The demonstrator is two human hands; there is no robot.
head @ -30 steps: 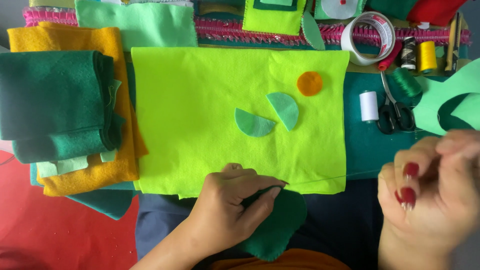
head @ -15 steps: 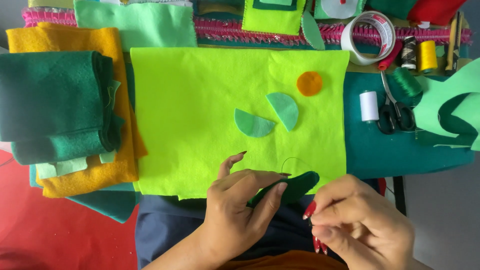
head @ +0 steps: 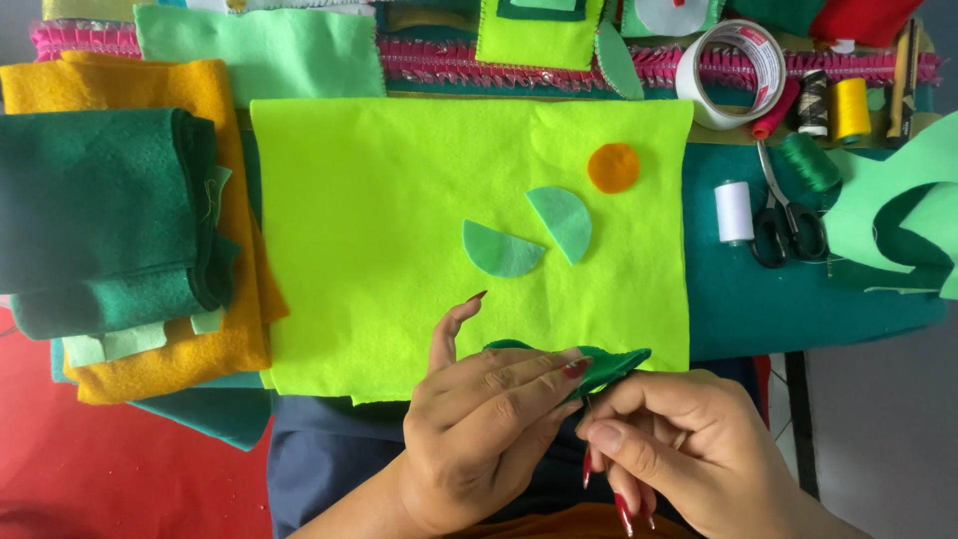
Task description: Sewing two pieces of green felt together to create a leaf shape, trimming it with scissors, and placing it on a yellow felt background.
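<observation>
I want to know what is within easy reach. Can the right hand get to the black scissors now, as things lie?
Probably yes, once it lets go. The right hand pinches the dark green felt piece together with the left hand. The scissors lie uncovered on the teal cloth up and to the right, with nothing between.

2 half-circles (head: 502, 250) (head: 562, 222), 4 thread spools (head: 733, 211), 1 scissors (head: 785, 222), 1 tape (head: 733, 72).

A lime-yellow felt sheet (head: 399, 230) carries two mint-green half circles (head: 502, 251) and one orange felt disc (head: 613, 168). Fingers with dark red nails pinch a dark green felt piece (head: 611, 365). Beside the sheet, folded dark green felt (head: 100, 215) lies on mustard-yellow felt (head: 130, 90). A pink fringed trim (head: 439, 62) runs behind. White thread spool (head: 733, 212), yellow spool (head: 850, 110), black-handled scissors (head: 786, 232).
</observation>
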